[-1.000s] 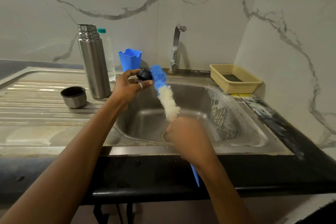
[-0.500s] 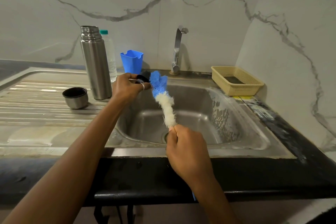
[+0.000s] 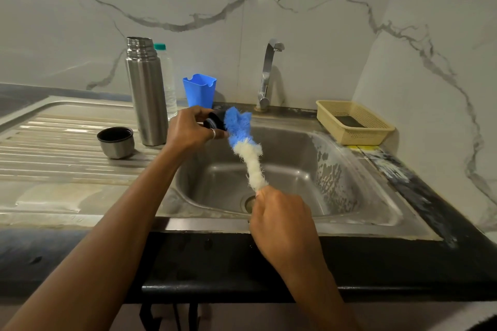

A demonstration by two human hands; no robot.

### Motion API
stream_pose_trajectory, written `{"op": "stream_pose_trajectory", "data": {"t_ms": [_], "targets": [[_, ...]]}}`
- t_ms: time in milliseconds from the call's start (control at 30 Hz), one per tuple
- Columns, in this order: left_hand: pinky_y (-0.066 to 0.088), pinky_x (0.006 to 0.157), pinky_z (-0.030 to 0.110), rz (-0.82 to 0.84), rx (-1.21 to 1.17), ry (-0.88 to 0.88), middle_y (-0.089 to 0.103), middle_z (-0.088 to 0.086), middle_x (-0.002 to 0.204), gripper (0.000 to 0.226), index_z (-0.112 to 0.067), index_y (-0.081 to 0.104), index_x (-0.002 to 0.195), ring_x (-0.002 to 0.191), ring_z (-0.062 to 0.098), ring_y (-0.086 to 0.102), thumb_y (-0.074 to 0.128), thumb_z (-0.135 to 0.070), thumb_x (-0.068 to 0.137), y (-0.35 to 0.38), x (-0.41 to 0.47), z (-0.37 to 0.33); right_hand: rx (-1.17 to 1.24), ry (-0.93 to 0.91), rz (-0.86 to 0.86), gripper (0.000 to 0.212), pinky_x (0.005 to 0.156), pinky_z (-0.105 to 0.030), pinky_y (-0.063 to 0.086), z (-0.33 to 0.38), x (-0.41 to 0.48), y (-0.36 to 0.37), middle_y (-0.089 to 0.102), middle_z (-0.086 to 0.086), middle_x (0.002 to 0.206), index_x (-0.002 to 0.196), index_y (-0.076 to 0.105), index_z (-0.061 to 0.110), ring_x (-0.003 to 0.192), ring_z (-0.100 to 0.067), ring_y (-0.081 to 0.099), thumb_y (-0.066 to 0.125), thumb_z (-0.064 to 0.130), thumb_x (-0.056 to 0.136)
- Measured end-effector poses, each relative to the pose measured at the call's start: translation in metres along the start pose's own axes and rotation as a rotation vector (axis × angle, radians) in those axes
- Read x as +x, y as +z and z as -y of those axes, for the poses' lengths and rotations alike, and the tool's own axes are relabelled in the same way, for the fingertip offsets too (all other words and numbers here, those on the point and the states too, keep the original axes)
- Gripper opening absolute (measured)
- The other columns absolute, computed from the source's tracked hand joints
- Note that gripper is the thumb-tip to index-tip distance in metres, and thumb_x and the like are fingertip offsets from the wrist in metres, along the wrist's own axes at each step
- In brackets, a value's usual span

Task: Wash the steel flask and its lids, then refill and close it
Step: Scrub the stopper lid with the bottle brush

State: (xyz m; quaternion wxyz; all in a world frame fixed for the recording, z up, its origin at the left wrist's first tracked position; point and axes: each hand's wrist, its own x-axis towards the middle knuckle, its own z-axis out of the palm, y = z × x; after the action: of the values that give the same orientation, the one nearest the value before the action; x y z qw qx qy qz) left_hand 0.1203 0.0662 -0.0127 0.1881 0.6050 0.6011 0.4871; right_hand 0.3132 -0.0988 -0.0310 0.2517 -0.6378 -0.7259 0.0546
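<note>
- Far left, on the ribbed draining board, a small round steel cup lid (image 3: 116,142) sits mouth up, touched by neither hand.
- Just right of it, the tall brushed-steel flask (image 3: 146,94) stands upright and uncapped, well apart from both hands. A clear plastic bottle with a teal cap (image 3: 168,80) stands behind it.
- A blue plastic tumbler (image 3: 199,90) stands at the far edge of the counter.
- The left hand (image 3: 188,129) curls fingers and thumb round a small black round inner lid (image 3: 215,122), holding it over the far left corner of the steel sink basin (image 3: 295,158).
- A long bottle brush with blue tip bristles and white lower bristles (image 3: 242,142) presses its blue head against the lid's right side. The scrub likely goes best if the lid is turned in the fingers so the bristles reach the rim and threads, with drips falling into the basin.
- A chrome tap (image 3: 266,75) rises behind; no water shows.
- The right hand (image 3: 279,217) is fisted round the brush handle just below the white bristles, near the front rim.
- Far right, a cream plastic mesh basket (image 3: 355,122) rests on the counter.
</note>
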Motion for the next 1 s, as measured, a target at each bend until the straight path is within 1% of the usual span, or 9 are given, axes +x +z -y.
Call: {"op": "stream_pose_trajectory", "data": {"t_ms": [100,267,367,433,567,667,767,867,1000], "targets": [[0.055,0.088,0.034,0.016,0.047,0.021,0.070,-0.008,0.103,0.066,-0.022,0.068,0.116,0.097,0.015,0.067,0.097,-0.037,0.058,0.003,0.000,0.001,-0.018,0.031,-0.005,0.031,0.053,-0.021,0.040,-0.002,0.014,0.003,0.067,0.000,0.089,0.110,0.064,0.012,0.070,-0.011,0.062,0.040,0.031,0.107],[0.057,0.088,0.039,0.023,0.004,0.033,0.067,-0.003,0.112,0.068,-0.017,0.066,0.124,0.100,0.017,0.064,0.095,-0.031,0.064,0.004,-0.002,-0.003,-0.032,0.014,-0.029,0.029,0.056,-0.022,0.049,0.000,0.009,0.003,0.067,0.002,0.089,0.113,0.062,0.015,0.071,-0.010,0.064,0.039,0.032,0.107],[0.061,0.083,0.042,0.038,-0.051,0.034,0.070,-0.001,0.112,0.073,-0.018,0.067,0.124,0.095,0.020,0.070,0.094,-0.042,0.062,0.002,-0.004,-0.004,-0.012,0.022,-0.033,0.028,0.058,-0.022,0.051,0.000,0.000,0.004,0.066,0.004,0.088,0.112,0.061,0.016,0.071,-0.009,0.064,0.039,0.033,0.107],[0.061,0.082,0.039,0.042,-0.044,0.044,0.069,-0.002,0.113,0.073,-0.019,0.066,0.128,0.095,0.019,0.070,0.092,-0.044,0.064,0.003,-0.004,-0.004,-0.009,0.023,-0.047,0.030,0.054,-0.021,0.046,0.001,0.008,0.003,0.066,0.002,0.087,0.112,0.062,0.014,0.070,-0.011,0.063,0.038,0.032,0.107],[0.052,0.082,0.029,0.063,0.014,0.083,0.068,-0.003,0.113,0.057,-0.017,0.064,0.131,0.097,0.017,0.069,0.085,-0.017,0.077,0.008,-0.003,-0.004,0.004,0.000,-0.066,0.031,0.055,-0.022,0.040,0.007,0.021,-0.002,0.070,-0.002,0.096,0.116,0.062,0.012,0.074,-0.013,0.065,0.039,0.030,0.107],[0.055,0.084,0.028,0.058,0.006,0.079,0.068,-0.004,0.114,0.055,-0.015,0.063,0.128,0.092,0.012,0.069,0.081,-0.004,0.078,0.008,0.000,0.001,-0.009,-0.025,-0.035,0.030,0.055,-0.022,0.038,0.010,0.005,0.002,0.067,-0.001,0.094,0.113,0.060,0.014,0.072,-0.014,0.059,0.036,0.032,0.108],[0.052,0.073,0.021,0.025,-0.060,0.032,0.065,-0.005,0.115,0.072,-0.015,0.050,0.132,0.090,0.007,0.066,0.088,-0.008,0.072,0.008,0.000,0.002,-0.016,0.009,-0.015,0.030,0.060,-0.026,0.043,0.007,0.009,0.001,0.067,-0.001,0.094,0.113,0.061,0.013,0.076,-0.015,0.062,0.038,0.031,0.107],[0.052,0.078,0.027,0.004,-0.084,0.058,0.064,-0.007,0.116,0.089,-0.015,0.039,0.136,0.094,0.014,0.065,0.093,-0.014,0.066,0.010,-0.001,-0.001,-0.025,0.033,-0.034,0.030,0.061,-0.029,0.050,0.003,0.025,-0.002,0.068,-0.003,0.093,0.114,0.064,0.010,0.076,-0.016,0.065,0.041,0.028,0.106],[0.051,0.081,0.028,-0.010,-0.014,0.149,0.064,-0.006,0.118,0.088,-0.013,0.036,0.136,0.103,0.019,0.064,0.088,-0.005,0.066,0.011,0.002,0.003,-0.020,0.010,-0.012,0.029,0.066,-0.031,0.057,0.007,0.008,0.003,0.067,-0.001,0.093,0.116,0.061,0.014,0.078,-0.015,0.066,0.040,0.032,0.107]]}}
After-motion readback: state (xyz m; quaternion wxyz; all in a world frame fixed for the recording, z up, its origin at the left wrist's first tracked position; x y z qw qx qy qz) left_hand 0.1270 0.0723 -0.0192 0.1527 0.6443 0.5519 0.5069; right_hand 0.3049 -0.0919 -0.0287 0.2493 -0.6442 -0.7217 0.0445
